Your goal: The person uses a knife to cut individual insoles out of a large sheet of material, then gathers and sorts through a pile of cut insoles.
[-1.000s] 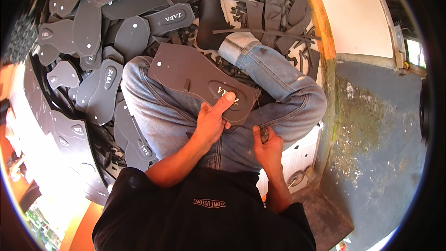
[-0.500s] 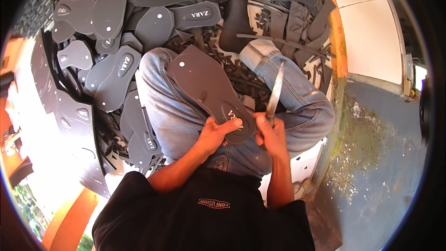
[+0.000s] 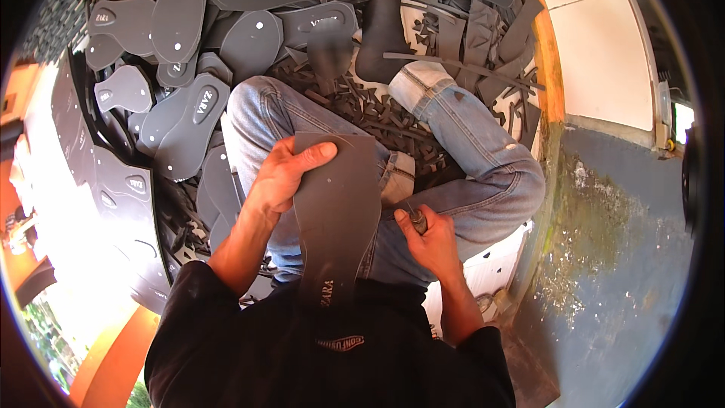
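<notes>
My left hand (image 3: 278,177) grips a dark grey foam shoe sole (image 3: 337,204) near its square-cut top corner, thumb on the upper face. The sole's lower end hangs against my black shirt, and a faint foot outline runs along its face. Closed around a knife (image 3: 418,219), my right hand (image 3: 432,245) rests over my jeans, right of the sole and apart from it. The blade is barely visible from this angle. Beyond my left knee, a blurred dark sole (image 3: 330,49) is above the scraps.
Trimmed soles (image 3: 181,125) lie piled at left and far side. Dark offcuts (image 3: 377,117) are strewn between my crossed legs and my black-socked foot (image 3: 381,38). A large foam sheet (image 3: 124,204) stands at left. A yellow-orange edge (image 3: 547,53) borders the blue-grey floor (image 3: 619,257).
The rounded sole has left my left hand; a blurred sole now appears over the scraps. My left hand holds a square-ended sole instead. My right hand has lowered slightly, turning the knife.
</notes>
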{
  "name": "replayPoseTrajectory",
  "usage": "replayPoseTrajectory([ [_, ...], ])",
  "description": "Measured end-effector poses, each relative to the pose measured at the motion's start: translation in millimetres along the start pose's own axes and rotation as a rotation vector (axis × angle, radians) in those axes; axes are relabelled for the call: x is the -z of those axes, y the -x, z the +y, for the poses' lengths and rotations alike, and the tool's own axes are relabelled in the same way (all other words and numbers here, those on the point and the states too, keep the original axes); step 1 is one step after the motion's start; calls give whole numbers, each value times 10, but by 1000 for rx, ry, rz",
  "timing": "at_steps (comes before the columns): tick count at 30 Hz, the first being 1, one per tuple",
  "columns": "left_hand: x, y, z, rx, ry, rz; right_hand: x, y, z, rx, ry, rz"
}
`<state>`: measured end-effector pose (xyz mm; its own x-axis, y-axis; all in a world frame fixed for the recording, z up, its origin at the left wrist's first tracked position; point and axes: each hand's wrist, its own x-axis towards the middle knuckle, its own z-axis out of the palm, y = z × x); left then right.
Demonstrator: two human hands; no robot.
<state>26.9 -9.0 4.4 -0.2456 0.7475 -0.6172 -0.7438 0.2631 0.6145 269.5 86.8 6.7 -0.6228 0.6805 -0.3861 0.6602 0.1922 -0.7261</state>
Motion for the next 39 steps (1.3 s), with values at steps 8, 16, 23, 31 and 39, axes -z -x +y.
replayPoseTrajectory([
  [8, -79, 20, -11, 70, -52, -71, 22, 36, 43, -13, 90, -25],
  [16, -293, 36, 5, 124, -243, -196, 75, -505, -212, 206, 123, -38],
  [23, -343, -3, -31, 105, -256, -206, 243, -766, -320, -135, -489, -251],
  [31, -126, -321, -598, 41, -165, -107, 482, -761, -407, -99, -935, 239],
  [39, -933, -258, -751, -115, 343, -26, 146, -357, -345, -80, -716, 293],
])
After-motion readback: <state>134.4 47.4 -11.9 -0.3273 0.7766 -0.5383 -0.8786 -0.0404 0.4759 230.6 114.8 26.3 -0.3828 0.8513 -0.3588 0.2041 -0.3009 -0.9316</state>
